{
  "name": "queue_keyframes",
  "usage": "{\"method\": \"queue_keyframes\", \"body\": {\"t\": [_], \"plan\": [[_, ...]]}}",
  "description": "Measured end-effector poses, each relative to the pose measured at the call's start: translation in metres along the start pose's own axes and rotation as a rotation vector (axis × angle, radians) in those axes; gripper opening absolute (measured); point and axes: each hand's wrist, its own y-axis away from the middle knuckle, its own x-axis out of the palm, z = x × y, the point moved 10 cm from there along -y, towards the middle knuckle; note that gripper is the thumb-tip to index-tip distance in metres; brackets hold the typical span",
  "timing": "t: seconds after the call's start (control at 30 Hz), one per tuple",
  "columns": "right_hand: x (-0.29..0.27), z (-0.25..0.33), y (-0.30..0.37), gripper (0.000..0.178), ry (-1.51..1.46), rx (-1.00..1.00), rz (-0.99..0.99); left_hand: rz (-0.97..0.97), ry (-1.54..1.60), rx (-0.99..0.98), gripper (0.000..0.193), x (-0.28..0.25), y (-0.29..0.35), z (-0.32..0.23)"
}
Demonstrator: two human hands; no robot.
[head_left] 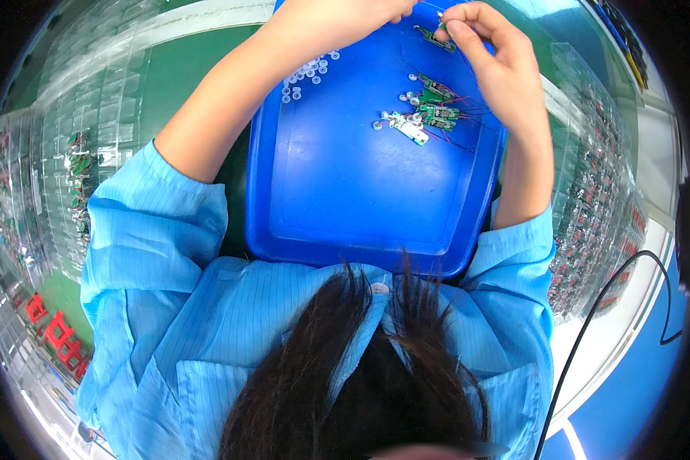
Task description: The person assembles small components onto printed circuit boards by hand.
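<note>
- Hands: two; right hand (489, 57) pinches a small green part (441, 25); left hand (337, 17) grip cannot be told.
- Blue tray (345, 192): one.
- Green circuit boards (429, 113): roughly four, clustered.
- White rings (307, 73): about a dozen.

A single wide fisheye view from a camera worn on the person's head, looking steeply down and close over dark hair (360, 368) and light blue sleeves onto a shallow blue plastic tray (345, 192). Straight edges bend toward the dark circular rim.
</note>
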Motion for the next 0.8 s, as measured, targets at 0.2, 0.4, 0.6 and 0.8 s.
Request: {"method": "queue_keyframes", "body": {"t": [0.2, 0.4, 0.6, 0.8], "plan": [[0.012, -0.036, -0.003, 0.019, -0.164, 0.129, 0.351, 0.167, 0.355, -0.278, 0.017, 0.021, 0.024, 0.030], [0.015, 0.026, 0.013, 0.024, 0.510, -0.246, -0.054, 0.118, 0.523, -0.311, 0.013, 0.021, 0.025, 0.050], [0.005, -0.003, 0.009, 0.014, 0.059, -0.054, -0.042, 0.107, 0.658, -0.354, 0.011, 0.025, 0.029, 0.047], [0.000, -0.022, 0.004, 0.009, -0.035, 0.013, -0.003, -0.062, 0.078, 0.001, 0.013, 0.012, 0.040, -0.007]]}}
